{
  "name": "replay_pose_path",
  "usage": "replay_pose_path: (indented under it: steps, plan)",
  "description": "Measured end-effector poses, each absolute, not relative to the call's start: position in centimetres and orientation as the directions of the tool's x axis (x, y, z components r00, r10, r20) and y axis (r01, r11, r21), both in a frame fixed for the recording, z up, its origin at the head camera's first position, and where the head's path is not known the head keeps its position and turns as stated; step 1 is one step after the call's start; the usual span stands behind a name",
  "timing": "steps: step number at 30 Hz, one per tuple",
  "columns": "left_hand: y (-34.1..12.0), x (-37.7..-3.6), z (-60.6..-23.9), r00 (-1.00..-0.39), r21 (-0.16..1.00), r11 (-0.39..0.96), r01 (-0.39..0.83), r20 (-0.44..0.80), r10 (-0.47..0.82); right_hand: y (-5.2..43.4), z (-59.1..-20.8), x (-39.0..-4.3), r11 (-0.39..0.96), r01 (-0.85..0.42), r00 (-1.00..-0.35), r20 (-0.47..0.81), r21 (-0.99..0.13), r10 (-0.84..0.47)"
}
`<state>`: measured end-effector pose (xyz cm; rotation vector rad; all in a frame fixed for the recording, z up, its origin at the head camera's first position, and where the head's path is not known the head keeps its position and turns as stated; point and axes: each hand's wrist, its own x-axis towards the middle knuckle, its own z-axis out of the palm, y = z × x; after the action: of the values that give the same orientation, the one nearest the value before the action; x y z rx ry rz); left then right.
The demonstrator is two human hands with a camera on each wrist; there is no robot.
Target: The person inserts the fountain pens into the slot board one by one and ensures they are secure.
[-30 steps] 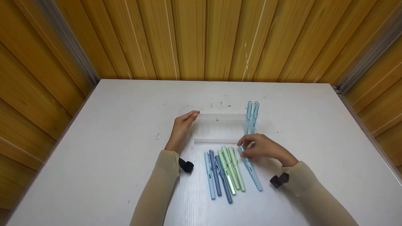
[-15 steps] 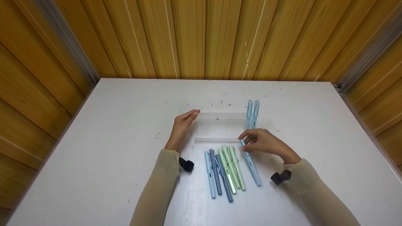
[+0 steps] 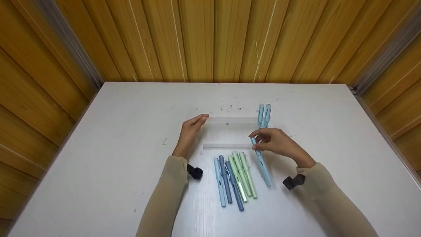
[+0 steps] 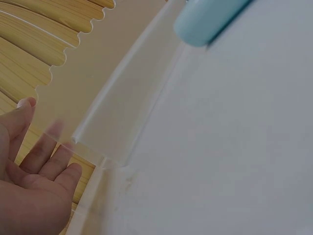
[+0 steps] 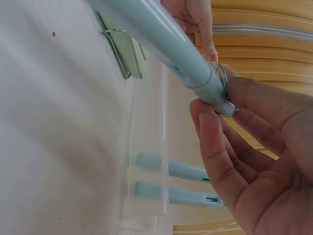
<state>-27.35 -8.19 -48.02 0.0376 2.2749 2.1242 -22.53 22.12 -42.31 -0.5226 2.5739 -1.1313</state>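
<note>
A clear acrylic pen stand (image 3: 230, 144) with a scalloped back edge is in the middle of the table. My left hand (image 3: 192, 133) holds its left end, with fingers (image 4: 41, 154) around the side panel in the left wrist view. Between thumb and fingertips, my right hand (image 3: 274, 143) pinches the cap end of a light blue pen (image 3: 262, 163), which slants in front of the stand's right side, its lower end lifted. Two light blue pens (image 3: 260, 113) stand in the rack at its right end, their lower parts hidden behind the right hand in the head view.
Several pens lie side by side before the stand: a light blue pen (image 3: 219, 182), dark blue pens (image 3: 225, 181) and green pens (image 3: 245, 176). The white table (image 3: 115, 148) meets yellow wood-grain panels (image 3: 227, 39) at the back and sides.
My right hand has lifted the light blue pen off the table and carried it away from me, towards the stand. The left hand stays at the stand's left end.
</note>
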Motion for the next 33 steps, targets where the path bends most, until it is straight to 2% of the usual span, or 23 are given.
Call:
replay_pose_path:
  steps: [13, 33]
  plan:
    - [-8.3, -27.5, -48.0, -0.999, 0.997, 0.068, -0.029, -0.032, 0.037, 21.9, -40.8, -23.0, 0.589, -0.260, -0.924, 0.021, -0.765, -0.381]
    - [-8.4, -27.4, -48.4, -0.998, 0.995, 0.081, -0.052, -0.054, 0.025, 22.9, -39.3, -24.2, 0.595, -0.261, -0.942, 0.067, -0.760, -0.328]
